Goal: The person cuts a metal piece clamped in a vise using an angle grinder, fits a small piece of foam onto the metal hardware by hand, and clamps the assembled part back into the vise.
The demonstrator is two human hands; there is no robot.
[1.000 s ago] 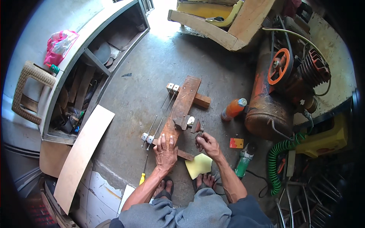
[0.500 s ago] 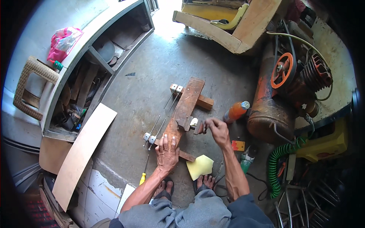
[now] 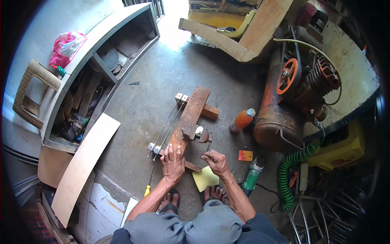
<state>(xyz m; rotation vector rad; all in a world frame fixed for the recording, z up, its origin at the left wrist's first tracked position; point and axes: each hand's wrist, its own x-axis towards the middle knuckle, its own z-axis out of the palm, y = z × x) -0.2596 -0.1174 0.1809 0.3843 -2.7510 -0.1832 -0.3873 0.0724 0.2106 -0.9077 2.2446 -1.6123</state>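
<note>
Room to pass over grey floor [image 3: 138, 110] between cabinet [image 3: 105, 67] and wooden bench [image 3: 190, 116], threaded rods [image 3: 165, 137] jutting from its left side, vise [image 3: 206, 138] blocking ahead of right hand [image 3: 216, 162], bottle [image 3: 240, 122] and green grinder [image 3: 252, 175] farther right

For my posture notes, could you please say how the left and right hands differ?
The left hand lies fingers extended on the wooden beam; the right hand is curled by the vise handle. The left hand is nearer the screwdriver; the right hand, the grinder. Both are bare.

Left hand [image 3: 173, 166] palm down, right hand [image 3: 216, 162] curled
</note>
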